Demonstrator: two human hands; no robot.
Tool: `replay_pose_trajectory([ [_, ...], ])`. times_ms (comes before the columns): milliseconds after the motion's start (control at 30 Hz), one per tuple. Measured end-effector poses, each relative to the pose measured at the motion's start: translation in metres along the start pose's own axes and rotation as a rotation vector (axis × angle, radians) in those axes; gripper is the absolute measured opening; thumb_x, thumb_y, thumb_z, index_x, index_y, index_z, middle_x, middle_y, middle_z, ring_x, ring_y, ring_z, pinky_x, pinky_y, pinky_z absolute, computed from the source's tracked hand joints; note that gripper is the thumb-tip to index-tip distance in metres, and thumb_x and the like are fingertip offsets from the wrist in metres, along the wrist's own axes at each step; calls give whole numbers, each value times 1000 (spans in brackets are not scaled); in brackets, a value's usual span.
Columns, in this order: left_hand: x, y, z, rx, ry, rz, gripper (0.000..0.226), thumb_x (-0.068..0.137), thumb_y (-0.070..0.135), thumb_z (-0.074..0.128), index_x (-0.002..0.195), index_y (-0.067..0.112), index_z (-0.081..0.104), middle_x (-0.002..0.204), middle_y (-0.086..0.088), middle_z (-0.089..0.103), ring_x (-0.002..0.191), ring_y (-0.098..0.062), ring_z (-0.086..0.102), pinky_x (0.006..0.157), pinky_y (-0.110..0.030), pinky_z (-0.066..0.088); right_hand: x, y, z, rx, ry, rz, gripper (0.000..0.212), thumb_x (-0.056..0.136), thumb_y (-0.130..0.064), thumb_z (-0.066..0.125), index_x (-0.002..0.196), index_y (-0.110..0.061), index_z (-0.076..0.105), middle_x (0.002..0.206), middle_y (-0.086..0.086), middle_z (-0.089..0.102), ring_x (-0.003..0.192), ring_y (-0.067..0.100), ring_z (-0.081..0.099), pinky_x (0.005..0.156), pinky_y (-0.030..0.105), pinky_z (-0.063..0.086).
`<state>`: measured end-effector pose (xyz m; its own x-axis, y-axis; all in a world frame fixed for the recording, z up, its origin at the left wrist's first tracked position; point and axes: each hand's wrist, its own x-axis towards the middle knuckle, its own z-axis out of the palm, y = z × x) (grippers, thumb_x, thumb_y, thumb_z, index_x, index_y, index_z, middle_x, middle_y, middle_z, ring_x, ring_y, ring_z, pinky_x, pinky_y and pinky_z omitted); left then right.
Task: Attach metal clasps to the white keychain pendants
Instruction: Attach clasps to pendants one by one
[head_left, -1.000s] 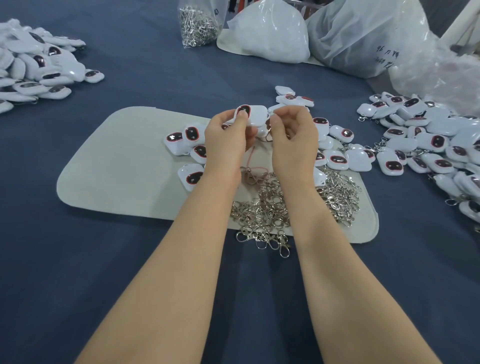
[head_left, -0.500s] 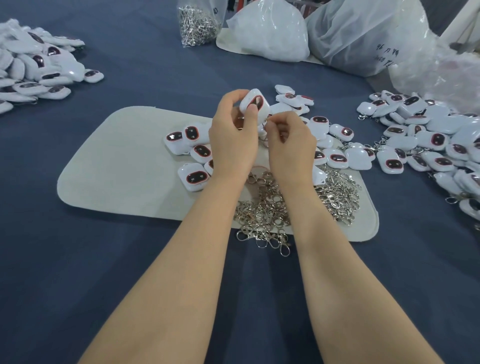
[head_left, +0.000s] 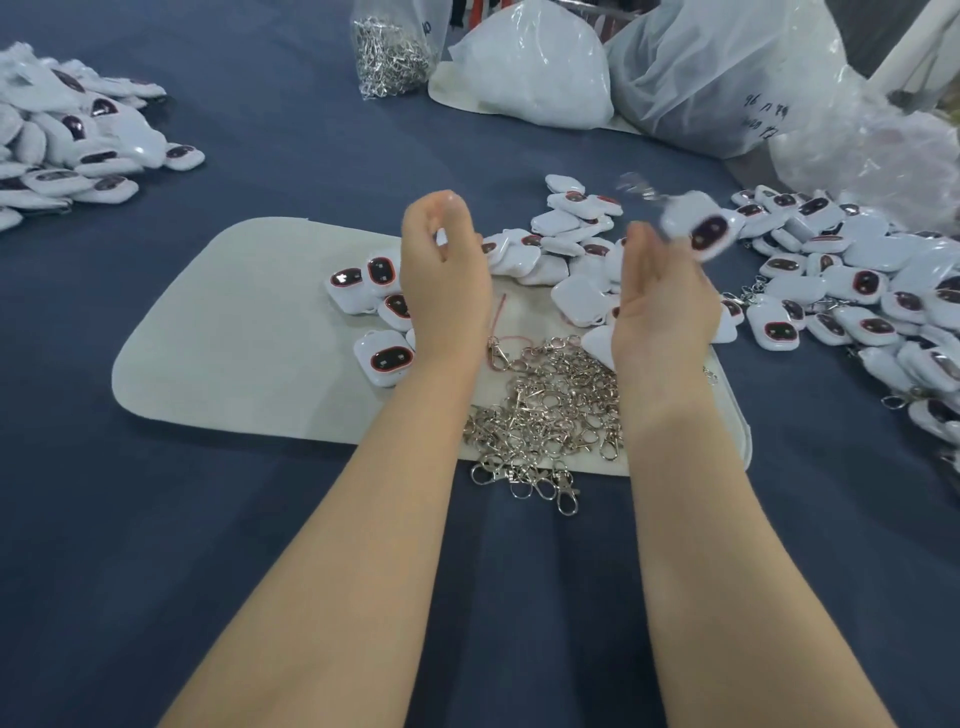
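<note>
Head view: both hands are raised over a cream mat (head_left: 234, 322) that lies on the blue surface (head_left: 156, 519). The left hand (head_left: 444, 280) has its fingers loosely curled and holds nothing that shows. The right hand (head_left: 665, 296) is spread, its fingers nearly straight. Just past its fingertips is a blurred white pendant (head_left: 701, 231) with a blurred metal clasp (head_left: 636, 187) above it; whether the hand touches the pendant cannot be told.

Between the forearms, a heap of loose clasps (head_left: 550, 410) spills over the mat's near edge. A pink cord (head_left: 497, 317) lies just beyond the heap. More pendants (head_left: 384, 358) lie on the mat by the left hand. Larger piles sit at the right pile (head_left: 857, 291) and the far left pile (head_left: 62, 140). At the back stand a clear bag of clasps (head_left: 395, 52) and white plastic bags (head_left: 530, 67).
</note>
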<state>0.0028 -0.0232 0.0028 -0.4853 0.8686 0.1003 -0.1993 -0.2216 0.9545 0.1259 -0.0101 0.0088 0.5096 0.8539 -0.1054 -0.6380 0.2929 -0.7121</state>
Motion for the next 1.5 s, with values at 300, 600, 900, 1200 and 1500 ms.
replay_pose_trajectory([
  [300, 4, 2, -3, -57, 85, -75, 11, 98, 19, 41, 102, 17, 51, 96, 8, 58, 89, -14, 62, 92, -37, 49, -9, 22, -4, -1639, -211, -479, 34, 91, -23, 54, 124, -17, 54, 129, 7, 50, 119, 27, 44, 93, 29, 33],
  [600, 3, -5, 0, 111, -85, -15, 27, 95, 18, 48, 122, 21, 49, 109, 6, 58, 98, -14, 63, 81, -21, 50, -12, 22, 1, -1520, -249, -400, 41, 87, -35, 60, 124, -19, 50, 118, 1, 58, 112, 20, 51, 98, 34, 36],
  [900, 1, -6, 0, 213, -299, -23, 24, 91, 21, 61, 114, 17, 57, 109, -7, 66, 94, -14, 62, 82, -23, 50, -21, 17, 14, -431, -427, 202, 29, 97, -31, 52, 83, -5, 58, 59, -4, 65, 75, 26, 72, 71, 33, 59],
  [1200, 15, -4, -8, -214, 38, -176, 37, 90, 7, 60, 124, 10, 44, 97, -5, 56, 56, -4, 65, 66, -19, 54, -28, 18, 11, -1676, -740, -182, 12, 85, -31, 65, 90, -21, 62, 70, -12, 51, 78, 13, 52, 67, 24, 37],
  [1500, 11, -6, -3, -209, 24, -208, 27, 86, 4, 61, 112, 3, 53, 115, -18, 61, 104, -26, 65, 66, -13, 51, -37, 22, 15, -1862, -782, -183, 6, 86, -10, 59, 89, -13, 64, 98, 9, 68, 94, 25, 60, 72, 27, 42],
])
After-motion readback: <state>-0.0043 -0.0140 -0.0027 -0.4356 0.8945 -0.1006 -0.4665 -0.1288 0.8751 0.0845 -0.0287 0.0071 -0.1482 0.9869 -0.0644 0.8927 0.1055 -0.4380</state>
